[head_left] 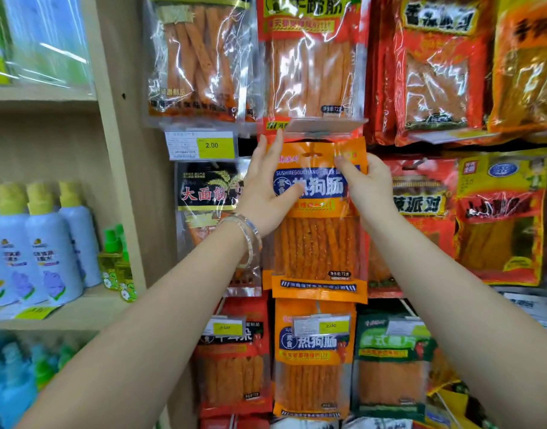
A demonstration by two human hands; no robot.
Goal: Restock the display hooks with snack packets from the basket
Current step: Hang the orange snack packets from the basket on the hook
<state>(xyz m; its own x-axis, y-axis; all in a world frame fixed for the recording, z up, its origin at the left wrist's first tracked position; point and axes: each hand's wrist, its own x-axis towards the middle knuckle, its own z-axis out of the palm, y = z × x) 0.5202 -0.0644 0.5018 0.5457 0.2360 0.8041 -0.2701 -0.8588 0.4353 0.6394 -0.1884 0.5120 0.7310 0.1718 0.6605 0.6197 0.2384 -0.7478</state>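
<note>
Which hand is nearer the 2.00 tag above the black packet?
Left. The left hand is just right of the tag; the right hand is farther right, across the orange packet.

A single wide-angle camera worn on the person's head looks forward, roughly level, at a wall of hanging snack packets (pixel 436 72) that fills the centre and right of the frame from close range. Both forearms (pixel 173 305) run in from the bottom corners and meet mid-frame, where the left hand (pixel 267 193) and right hand (pixel 369 187) are on an orange packet (pixel 315 249). A wooden shelf (pixel 80 308) with spray bottles (pixel 49 243) takes the left edge, bowed and blurred, probably by the lens.
</note>
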